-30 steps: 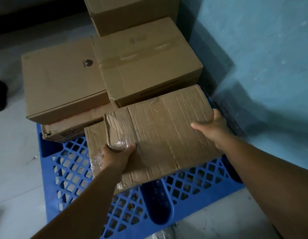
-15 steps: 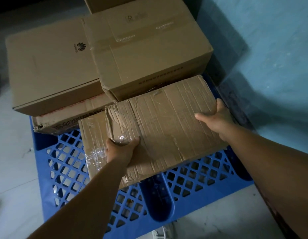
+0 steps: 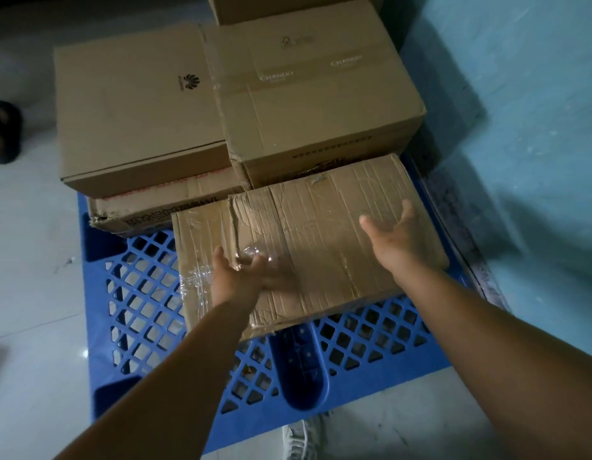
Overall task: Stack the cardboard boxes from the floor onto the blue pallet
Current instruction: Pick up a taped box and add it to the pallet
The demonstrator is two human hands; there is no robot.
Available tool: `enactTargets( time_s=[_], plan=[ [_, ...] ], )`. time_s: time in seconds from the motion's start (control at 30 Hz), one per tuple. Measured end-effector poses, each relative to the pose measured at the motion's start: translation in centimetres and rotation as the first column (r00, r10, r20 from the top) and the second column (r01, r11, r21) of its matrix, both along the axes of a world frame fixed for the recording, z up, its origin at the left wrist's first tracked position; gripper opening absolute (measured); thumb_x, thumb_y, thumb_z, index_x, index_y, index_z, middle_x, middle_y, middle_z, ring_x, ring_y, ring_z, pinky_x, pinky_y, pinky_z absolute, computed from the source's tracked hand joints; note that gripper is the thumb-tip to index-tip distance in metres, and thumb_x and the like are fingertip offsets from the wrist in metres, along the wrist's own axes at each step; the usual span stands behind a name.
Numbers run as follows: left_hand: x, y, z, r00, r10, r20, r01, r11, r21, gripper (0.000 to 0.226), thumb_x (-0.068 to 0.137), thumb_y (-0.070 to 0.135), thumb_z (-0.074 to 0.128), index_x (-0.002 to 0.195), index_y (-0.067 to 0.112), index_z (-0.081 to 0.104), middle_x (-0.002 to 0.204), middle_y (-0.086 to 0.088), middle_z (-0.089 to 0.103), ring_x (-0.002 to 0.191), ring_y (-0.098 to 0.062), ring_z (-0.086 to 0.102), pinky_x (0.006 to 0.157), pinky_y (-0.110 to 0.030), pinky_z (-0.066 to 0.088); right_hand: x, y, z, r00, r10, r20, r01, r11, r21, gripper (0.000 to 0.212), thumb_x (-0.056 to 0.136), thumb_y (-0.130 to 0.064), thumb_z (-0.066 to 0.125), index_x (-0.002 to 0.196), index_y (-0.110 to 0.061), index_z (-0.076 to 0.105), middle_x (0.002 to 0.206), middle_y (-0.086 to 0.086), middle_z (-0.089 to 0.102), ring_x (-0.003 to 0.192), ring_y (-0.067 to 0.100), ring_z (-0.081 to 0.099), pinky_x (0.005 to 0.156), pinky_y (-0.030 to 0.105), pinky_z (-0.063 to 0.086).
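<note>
support: blue pallet (image 3: 148, 293) on floor (image 3: 32, 327) | directly on it: taped box (image 3: 314, 227), crushed flat box (image 3: 161, 207)

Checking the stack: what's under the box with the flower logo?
A flatter, battered box with red-edged tape lies under the logo box, on the blue pallet. Its rear is covered.

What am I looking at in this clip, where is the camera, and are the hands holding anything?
No machine here: a person wears one camera on the head, looking down at their own arms. The left hand and right hand are both open above a crumpled, taped cardboard box, gripping nothing. That box lies on the blue pallet, a plastic grid on the floor. Behind it sit a larger taped box and a logo-printed box stacked on a flatter one.
</note>
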State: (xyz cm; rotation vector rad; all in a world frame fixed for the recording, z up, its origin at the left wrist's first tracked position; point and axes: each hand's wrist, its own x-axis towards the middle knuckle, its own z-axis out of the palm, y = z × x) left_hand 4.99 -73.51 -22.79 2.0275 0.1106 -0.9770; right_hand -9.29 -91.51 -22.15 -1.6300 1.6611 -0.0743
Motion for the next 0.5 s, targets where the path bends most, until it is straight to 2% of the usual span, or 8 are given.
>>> enactTargets(
  time_s=[0.07, 0.17, 0.3, 0.5],
  plan=[
    [0.0, 0.9, 1.6, 1.000, 0.027, -0.009, -0.027, 0.999, -0.042, 0.076, 0.092, 0.034, 0.062, 0.154, 0.025, 0.019, 0.155, -0.001, 0.033, 0.128, -0.018, 0.045, 0.094, -0.032, 0.044, 0.8, 2.0, 1.6, 0.997, 0.007, 0.082, -0.007, 1.000, -0.003, 0.082, 0.090, -0.053, 0.054, 0.154, -0.027, 0.010, 0.160, 0.003, 0.016, 0.143, 0.029, 0.025, 0.109, 0.049, 0.031],
    [0.3, 3.0, 4.1, 0.996, 0.091, -0.014, -0.091, 0.992, -0.086, 0.066, 0.093, 0.036, 0.059, 0.151, 0.027, 0.027, 0.151, 0.000, 0.040, 0.132, -0.020, 0.045, 0.103, -0.036, 0.038, 2.1, 5.0, 3.9, 0.985, 0.021, 0.172, -0.025, 0.999, 0.021, 0.073, 0.093, -0.053, 0.047, 0.153, -0.027, 0.013, 0.159, 0.001, 0.020, 0.141, 0.025, 0.030, 0.106, 0.041, 0.034],
    [1.0, 6.6, 7.8, 0.984, 0.178, 0.006, -0.176, 0.975, -0.138, 0.057, 0.097, 0.036, 0.052, 0.149, 0.024, 0.032, 0.148, 0.001, 0.044, 0.130, -0.017, 0.045, 0.093, -0.027, 0.035, 4.6, 9.7, 7.4, 0.965, 0.065, 0.253, -0.081, 0.995, 0.051, 0.070, 0.094, -0.054, 0.042, 0.153, -0.027, 0.014, 0.158, -0.001, 0.025, 0.139, 0.021, 0.035, 0.106, 0.040, 0.034],
    [2.5, 14.5, 13.6, 0.959, 0.278, 0.050, -0.264, 0.945, -0.193, 0.055, 0.099, 0.038, 0.048, 0.149, 0.022, 0.033, 0.146, 0.000, 0.046, 0.127, -0.015, 0.048, 0.096, -0.027, 0.038, 8.8, 18.8, 12.8, 0.930, 0.188, 0.316, -0.206, 0.978, 0.027, 0.062, 0.097, -0.052, 0.038, 0.151, -0.028, 0.019, 0.153, -0.003, 0.035, 0.134, 0.019, 0.042, 0.101, 0.036, 0.038]
  ],
)
